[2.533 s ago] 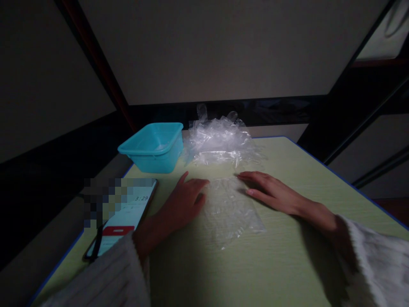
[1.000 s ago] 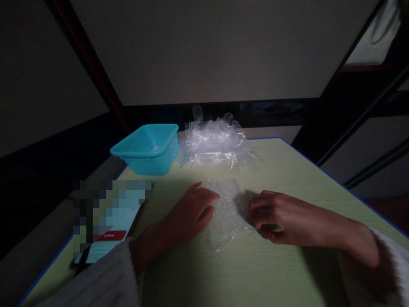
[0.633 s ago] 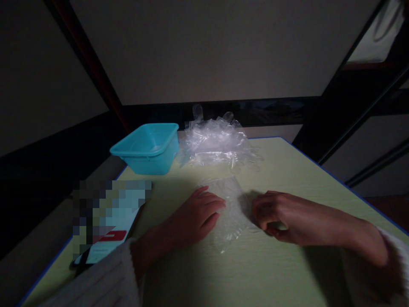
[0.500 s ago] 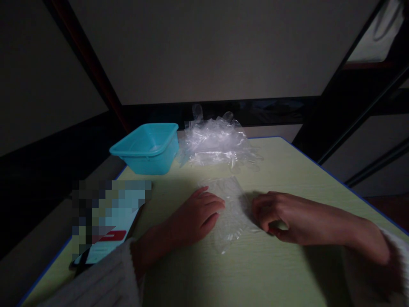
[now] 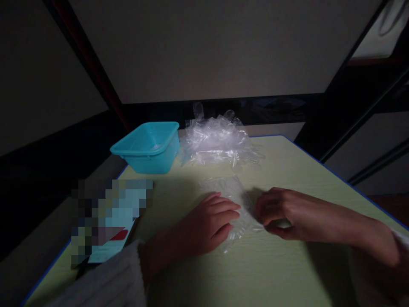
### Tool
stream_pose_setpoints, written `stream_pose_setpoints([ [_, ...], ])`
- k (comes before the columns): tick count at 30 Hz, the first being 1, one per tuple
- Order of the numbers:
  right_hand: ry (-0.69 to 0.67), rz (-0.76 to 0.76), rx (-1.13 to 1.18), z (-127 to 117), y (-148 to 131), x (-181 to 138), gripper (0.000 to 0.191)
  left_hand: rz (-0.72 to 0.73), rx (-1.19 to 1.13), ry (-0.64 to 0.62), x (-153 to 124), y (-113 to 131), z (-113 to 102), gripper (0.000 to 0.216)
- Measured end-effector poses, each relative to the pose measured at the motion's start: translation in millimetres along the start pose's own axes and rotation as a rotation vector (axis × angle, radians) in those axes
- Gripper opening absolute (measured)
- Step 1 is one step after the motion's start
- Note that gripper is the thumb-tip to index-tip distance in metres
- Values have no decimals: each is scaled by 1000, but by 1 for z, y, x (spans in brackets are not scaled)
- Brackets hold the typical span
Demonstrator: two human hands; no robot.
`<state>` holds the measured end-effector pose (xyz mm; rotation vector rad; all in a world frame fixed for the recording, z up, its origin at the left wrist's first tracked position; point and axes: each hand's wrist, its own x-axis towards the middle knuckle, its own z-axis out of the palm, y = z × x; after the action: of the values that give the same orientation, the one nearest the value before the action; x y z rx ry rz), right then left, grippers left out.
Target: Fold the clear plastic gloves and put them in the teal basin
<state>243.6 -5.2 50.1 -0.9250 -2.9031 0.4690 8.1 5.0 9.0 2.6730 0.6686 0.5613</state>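
Note:
A clear disposable plastic glove [image 5: 244, 215] lies flat on the table in front of me. My left hand [image 5: 212, 221] rests palm down over its left part, fingers stretched out and slightly apart, hiding some of the film. At the glove's right edge is my right hand [image 5: 281, 213], its fingers curled and thumb and forefinger closed on a corner of the film that reaches toward them. Behind both hands sits a heap of similar clear plastic gloves [image 5: 217, 143], with several finger shapes sticking out.
A turquoise plastic basin [image 5: 148, 162] stands at the back left, beside the glove heap. Nearer on the left lies a device with a lit screen [image 5: 110, 251], partly blurred out. The pale table [image 5: 275, 273] has a blue edge, and a panelled wall rises behind it.
My left hand has slid right across the glove, covering more of its middle. The right hand stays at the glove's right edge, with only a slight shift in view.

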Motion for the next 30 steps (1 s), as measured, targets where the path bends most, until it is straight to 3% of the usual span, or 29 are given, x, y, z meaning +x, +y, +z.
stream_pose_setpoints([
  [20, 39, -16, -153, 6, -8, 5, 17, 35, 17, -51, 4, 3, 5, 25],
  [30, 38, 9, -13, 4, -4, 7, 15, -20, -115, -41, 4, 4, 3, 26],
])
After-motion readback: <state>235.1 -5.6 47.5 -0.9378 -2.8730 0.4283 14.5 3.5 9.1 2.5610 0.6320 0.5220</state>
